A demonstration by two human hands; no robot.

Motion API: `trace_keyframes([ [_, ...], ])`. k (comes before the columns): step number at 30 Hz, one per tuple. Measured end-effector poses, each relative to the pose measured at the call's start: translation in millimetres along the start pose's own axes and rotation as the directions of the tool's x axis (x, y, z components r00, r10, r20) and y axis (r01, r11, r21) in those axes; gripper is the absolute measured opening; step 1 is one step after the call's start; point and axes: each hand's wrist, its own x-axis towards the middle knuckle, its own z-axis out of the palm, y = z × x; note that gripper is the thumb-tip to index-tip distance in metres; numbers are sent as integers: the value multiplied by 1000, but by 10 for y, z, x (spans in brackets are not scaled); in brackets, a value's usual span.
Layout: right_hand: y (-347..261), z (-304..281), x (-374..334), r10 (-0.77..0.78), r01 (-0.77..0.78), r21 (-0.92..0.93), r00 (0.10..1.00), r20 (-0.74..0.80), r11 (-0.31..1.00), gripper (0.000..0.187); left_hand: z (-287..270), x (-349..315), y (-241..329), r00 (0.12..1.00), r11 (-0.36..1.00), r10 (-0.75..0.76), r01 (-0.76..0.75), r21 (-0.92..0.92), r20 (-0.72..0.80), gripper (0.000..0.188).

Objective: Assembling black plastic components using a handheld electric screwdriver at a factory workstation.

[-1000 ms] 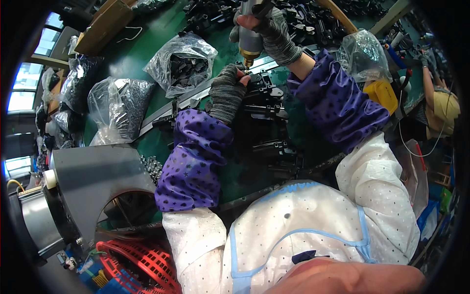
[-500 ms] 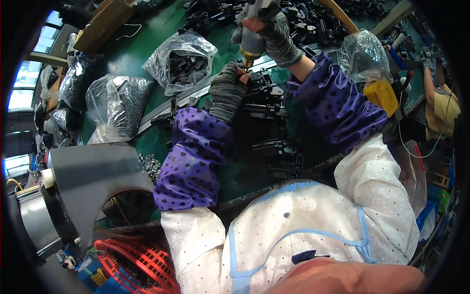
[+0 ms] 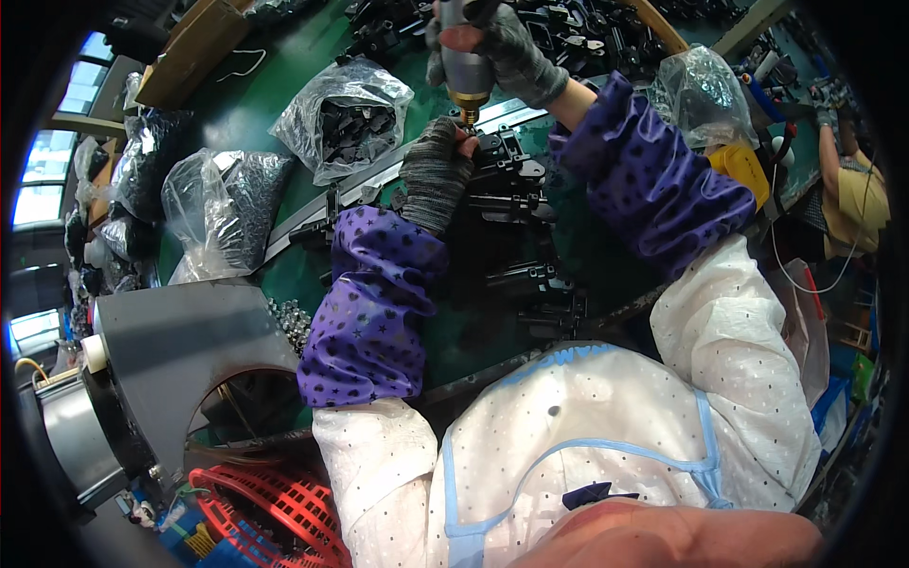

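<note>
My right hand, in a grey fingerless glove, is wrapped round a silver power screwdriver with a brass-coloured nose. The driver points down, its tip close to my left fingertips. My left hand, gloved the same way, is closed with thumb and finger pinched beside that tip; what they grip is too small to make out. Just right of these fingers lies a black metal bracket-like part. Similar black parts lie in a column nearer to me. A long metal rail runs slantwise behind my left hand.
An open plastic bag of black pieces and another filled bag are on the green table at left. More black parts pile up at the back. A grey chute and red basket are near left; a co-worker is far right.
The screwdriver and my right hand have shifted a little left and away from me, and the driver stands straighter. My left hand has barely moved, still pinched by the tip.
</note>
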Motion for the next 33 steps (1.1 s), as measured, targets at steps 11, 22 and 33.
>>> trace_keyframes([
  [11,290,-11,227,100,-93,-52,981,167,994,35,116,-13,-60,1000,999,27,-27,-23,11,17],
  [22,-659,-273,-234,269,87,-823,921,281,561,40,204,200,-10,1000,999,-24,24,22,-9,19],
  [33,-542,-69,-1705,913,605,-733,406,-53,-311,29,-1065,95,82,946,954,-300,297,41,122,22],
])
